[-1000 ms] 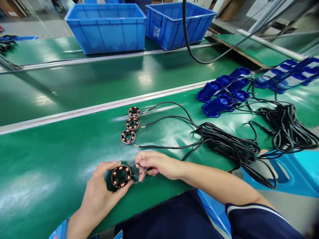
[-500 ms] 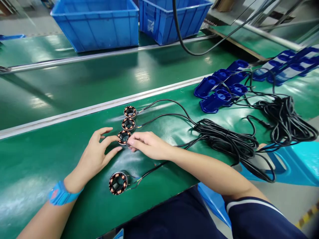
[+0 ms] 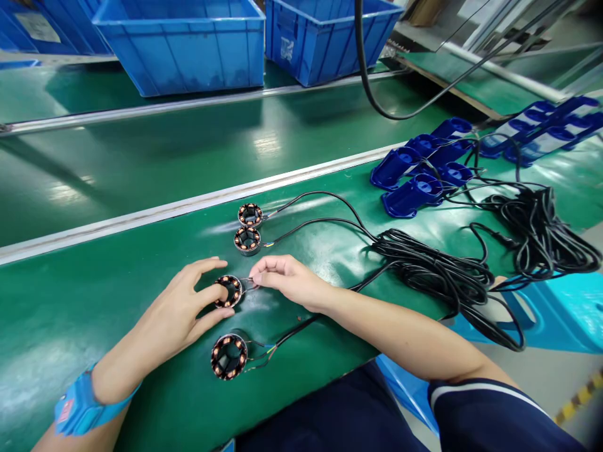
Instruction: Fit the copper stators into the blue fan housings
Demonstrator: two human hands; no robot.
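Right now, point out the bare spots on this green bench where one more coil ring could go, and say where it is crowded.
Free: the green bench left of the left hand, up to the metal strip. Crowded: the row of stator rings, the one held ring under the right hand, and rightward the black cable heap and blue housings.

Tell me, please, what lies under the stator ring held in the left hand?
Under the stator ring lies the green table. The left hand covers its left edge, hiding anything there.

One head-worn camera looks forward and down, close over the green bench [image 3: 117, 276].
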